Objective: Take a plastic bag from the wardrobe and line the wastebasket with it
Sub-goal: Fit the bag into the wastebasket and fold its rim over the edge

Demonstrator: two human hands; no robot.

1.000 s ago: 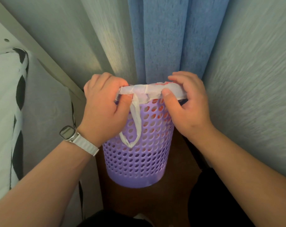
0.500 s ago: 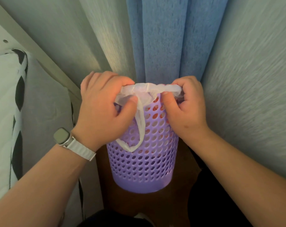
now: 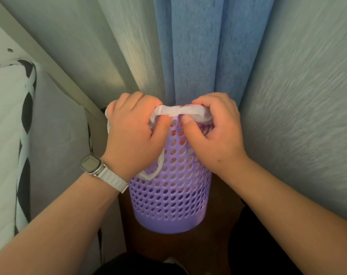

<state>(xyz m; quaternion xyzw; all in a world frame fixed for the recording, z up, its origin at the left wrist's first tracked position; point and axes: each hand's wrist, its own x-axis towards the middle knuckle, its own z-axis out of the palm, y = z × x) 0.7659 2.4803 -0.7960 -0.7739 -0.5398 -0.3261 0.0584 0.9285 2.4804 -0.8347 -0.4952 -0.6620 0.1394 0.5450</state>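
step: seat plastic bag (image 3: 180,111) on wastebasket (image 3: 172,195) rim | left hand (image 3: 133,133), right hand (image 3: 214,133): fingers clamped on bag | tip: roll evenly, avoid tearing

Dim, warm light falls from above left, brightening the pale curtain (image 3: 117,62); my forearms blur and stretch toward the edges, and the floor (image 3: 168,245) lies in shadow.

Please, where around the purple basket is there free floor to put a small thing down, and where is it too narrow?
Bare brown floor shows in front of the wastebasket, between it and the person's dark clothing. Behind, the blue curtain hangs close; the bed side and the pale curtain crowd its flanks. Both hands occupy the rim.
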